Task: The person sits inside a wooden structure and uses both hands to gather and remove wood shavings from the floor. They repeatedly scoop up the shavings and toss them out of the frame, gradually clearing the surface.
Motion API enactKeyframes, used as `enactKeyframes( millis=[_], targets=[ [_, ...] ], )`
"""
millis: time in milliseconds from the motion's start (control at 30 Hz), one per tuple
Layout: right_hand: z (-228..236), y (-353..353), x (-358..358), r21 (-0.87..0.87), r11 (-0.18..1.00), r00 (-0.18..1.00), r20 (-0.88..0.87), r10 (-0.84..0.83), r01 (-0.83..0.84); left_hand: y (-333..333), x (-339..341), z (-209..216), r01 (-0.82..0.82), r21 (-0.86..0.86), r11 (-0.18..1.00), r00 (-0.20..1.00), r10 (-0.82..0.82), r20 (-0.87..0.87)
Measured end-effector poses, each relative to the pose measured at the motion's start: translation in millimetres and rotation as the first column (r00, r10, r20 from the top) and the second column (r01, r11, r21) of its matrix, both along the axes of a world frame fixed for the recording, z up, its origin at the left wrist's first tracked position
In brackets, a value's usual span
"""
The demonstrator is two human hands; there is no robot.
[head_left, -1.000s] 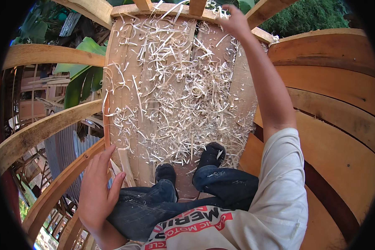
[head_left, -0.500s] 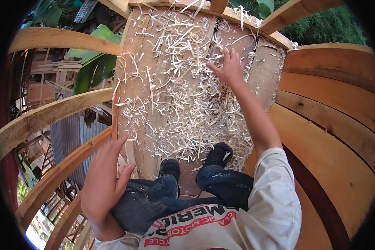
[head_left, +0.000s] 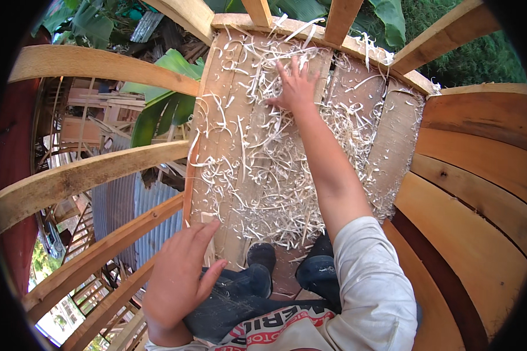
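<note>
Pale, curled wood shavings lie scattered over a floor of wide wooden boards. Toward the far end, my right hand reaches down with its fingers spread, over or touching the shavings; contact is hard to make out. Nothing shows in its grasp. Low on the left, my left hand hangs above my knee, near the floor's left edge. Its fingers are stretched out with the thumb apart, and it holds nothing.
Wooden rails line the left side, with greenery and corrugated metal sheets beyond and below. Stacked planks form a wall on the right. Upright posts stand along the far edge board. My feet in dark footwear rest among the shavings.
My right hand has moved left over the shavings, clearing some from the boards at the right. My left hand stays stretched out, and the whole view has shifted.
</note>
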State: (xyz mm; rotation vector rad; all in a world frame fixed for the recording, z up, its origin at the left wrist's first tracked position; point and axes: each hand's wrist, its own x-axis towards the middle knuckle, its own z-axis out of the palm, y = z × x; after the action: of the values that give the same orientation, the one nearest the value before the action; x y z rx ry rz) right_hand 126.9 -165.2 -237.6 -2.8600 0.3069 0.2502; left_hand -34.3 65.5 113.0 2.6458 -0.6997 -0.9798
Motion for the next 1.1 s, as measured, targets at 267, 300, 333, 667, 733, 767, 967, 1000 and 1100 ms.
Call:
enactKeyframes(
  millis=[267,300,333,667,733,767,967,1000,1100],
  targets=[
    [-34,10,-18,0.075,0.967,0.957,0.182,0.225,-0.242,3,4,-2,0.019,0.002,1.0,0.998,-0.019,0.052],
    [-29,11,-28,0.129,0.951,0.951,0.167,0.259,-0.282,3,4,0,0.015,0.011,1.0,0.999,-0.015,0.045],
    [-25,7,-38,0.261,0.931,0.96,0.187,0.209,-0.254,3,3,1,0.013,0.017,1.0,0.999,-0.014,0.037],
    [97,-192,-20,0.455,0.855,0.949,0.061,-0.31,0.25,3,-6,4,-0.003,0.006,1.0,0.999,0.003,0.046],
    [121,-233,18,0.283,0.924,0.878,0.33,-0.346,0.258,7,-6,6,-0.033,0.005,0.999,0.999,0.033,0.016],
    [123,-255,33,-0.017,0.951,0.786,0.567,-0.246,0.31,7,-5,6,-0.032,0.001,0.999,0.999,0.032,0.015],
    [174,-138,12,-0.027,0.959,0.941,0.202,-0.27,0.281,15,3,8,-0.064,0.07,0.996,0.998,0.064,0.003],
    [175,-112,6,0.107,0.984,0.98,0.126,-0.156,0.143,16,4,8,-0.053,0.058,0.997,0.999,0.054,-0.002],
    [83,-78,22,0.075,0.985,0.959,0.253,0.13,-0.153,24,6,2,-0.022,0.01,1.0,1.0,0.023,-0.015]
  ],
)
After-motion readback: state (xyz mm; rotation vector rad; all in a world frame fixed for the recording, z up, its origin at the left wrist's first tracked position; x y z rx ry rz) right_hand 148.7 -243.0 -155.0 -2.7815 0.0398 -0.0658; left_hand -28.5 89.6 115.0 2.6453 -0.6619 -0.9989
